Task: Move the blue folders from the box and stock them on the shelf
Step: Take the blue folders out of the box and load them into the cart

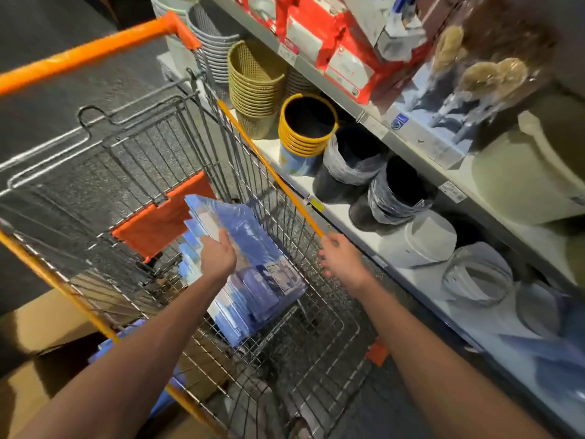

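The blue folders (pixel 235 228) sit inside the cart (pixel 272 172), toward its right wall. One plastic-wrapped pack is raised at an angle above the rest of the stack (pixel 262 299), which lies on the cart's wire floor. The raised pack's long axis runs away from you toward the cart's handle end, its far edge higher than its near edge.

Your left hand (pixel 218 255) has that pack. It grips the near edge, thumb on top and fingers tucked beneath, reaching in from the cart's near left corner.

The shelf (pixel 335 210) lies outside the cart, just past its right rim, so the pack has to rise clear of that rim and travel right. Your right hand (pixel 340 261) is the nearer one to the shelf. It sits at the cart's right rim, thumb up by the orange bar, and holds no folder. The blur hides whether its fingers clasp the wire or merely rest against it, so I cannot tell its grip.

Judging from this, a handover to the right hand, or a two-handed carry, looks shorter than reaching the left arm across.

Outside the cart's near left corner stands a cardboard box (pixel 41 318). Beyond the right rim, the shelf holds yellow bins (pixel 305 128) and black bins (pixel 354 160).
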`<state>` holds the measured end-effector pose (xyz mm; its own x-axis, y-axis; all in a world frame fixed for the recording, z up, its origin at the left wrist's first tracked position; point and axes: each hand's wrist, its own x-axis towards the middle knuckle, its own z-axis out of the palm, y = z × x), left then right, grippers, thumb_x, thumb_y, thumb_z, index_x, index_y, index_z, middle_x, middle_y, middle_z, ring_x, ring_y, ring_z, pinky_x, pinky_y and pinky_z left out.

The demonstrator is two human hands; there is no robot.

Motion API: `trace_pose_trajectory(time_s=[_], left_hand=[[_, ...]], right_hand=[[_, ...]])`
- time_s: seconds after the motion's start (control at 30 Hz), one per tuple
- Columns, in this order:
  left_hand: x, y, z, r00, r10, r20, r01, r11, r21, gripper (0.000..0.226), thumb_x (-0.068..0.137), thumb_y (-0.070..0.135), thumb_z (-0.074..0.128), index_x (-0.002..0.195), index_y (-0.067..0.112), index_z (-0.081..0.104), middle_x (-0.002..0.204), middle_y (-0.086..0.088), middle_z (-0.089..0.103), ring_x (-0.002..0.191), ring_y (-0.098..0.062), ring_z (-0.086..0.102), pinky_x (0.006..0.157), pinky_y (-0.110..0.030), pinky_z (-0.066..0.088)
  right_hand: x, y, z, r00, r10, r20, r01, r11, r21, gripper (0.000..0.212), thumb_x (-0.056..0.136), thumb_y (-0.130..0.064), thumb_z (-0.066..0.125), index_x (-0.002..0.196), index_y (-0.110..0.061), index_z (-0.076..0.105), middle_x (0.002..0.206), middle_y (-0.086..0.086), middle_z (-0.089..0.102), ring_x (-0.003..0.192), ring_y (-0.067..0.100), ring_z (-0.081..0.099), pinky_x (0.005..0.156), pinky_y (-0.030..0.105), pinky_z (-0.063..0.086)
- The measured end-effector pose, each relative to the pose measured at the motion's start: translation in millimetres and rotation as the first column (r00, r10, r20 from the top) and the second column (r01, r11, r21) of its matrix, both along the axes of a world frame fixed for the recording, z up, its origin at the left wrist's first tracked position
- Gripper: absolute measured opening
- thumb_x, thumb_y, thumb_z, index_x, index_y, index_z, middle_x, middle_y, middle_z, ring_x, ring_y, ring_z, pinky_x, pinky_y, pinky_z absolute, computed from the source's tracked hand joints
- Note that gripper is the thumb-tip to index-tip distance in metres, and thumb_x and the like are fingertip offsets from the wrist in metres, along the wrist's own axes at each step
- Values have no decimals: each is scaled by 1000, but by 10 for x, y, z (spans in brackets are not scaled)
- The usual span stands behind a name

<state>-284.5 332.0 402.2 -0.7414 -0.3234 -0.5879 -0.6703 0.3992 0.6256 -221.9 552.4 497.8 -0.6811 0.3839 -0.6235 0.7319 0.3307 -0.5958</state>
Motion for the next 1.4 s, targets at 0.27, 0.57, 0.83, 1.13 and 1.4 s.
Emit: trace_pose_trajectory(time_s=[0.27,0.57,0.83,1.13,1.4], left_hand=[[-125,-88,-61,910,-412,46,404,854,-328,46,101,45,46,100,3,63,95,-14,69,95,-37,66,78,-38,50],[332,-80,278,911,-385,-148,358,916,-182,24,99,41,52,98,18,54,84,-5,74,73,-25,72,75,-45,59],[1613,-100,1055,904,-219,-366,217,975,-47,15,102,33,55,106,18,56,82,1,74,55,-12,70,64,-37,57],[3513,-564,1576,883,136,-448,-141,990,23,18,104,27,53,105,10,59,84,-7,74,63,-22,71,57,-36,57],[4675,-1219,1561,882,251,-400,-310,946,-90,13,104,31,51,110,20,57,91,1,72,73,-11,72,61,-22,57]], right_hand=[[69,57,-112,995,84,46,-86,996,33,52,99,-45,43,144,-19,40,132,8,58,116,25,57,101,48,48],[467,-75,119,975,218,-49,-213,973,89,50,100,-42,44,144,-19,38,126,7,60,110,26,62,94,54,53],[1239,-219,367,916,344,-207,-342,939,44,38,94,-40,49,121,-15,60,113,13,70,104,31,67,93,52,52],[2451,-937,774,761,578,-295,-621,780,-74,29,104,-30,45,112,-7,61,106,11,71,87,29,68,81,44,56],[3130,-1831,872,598,749,-286,-797,595,-109,30,102,-20,43,82,-6,60,84,14,64,66,20,59,64,24,50]])
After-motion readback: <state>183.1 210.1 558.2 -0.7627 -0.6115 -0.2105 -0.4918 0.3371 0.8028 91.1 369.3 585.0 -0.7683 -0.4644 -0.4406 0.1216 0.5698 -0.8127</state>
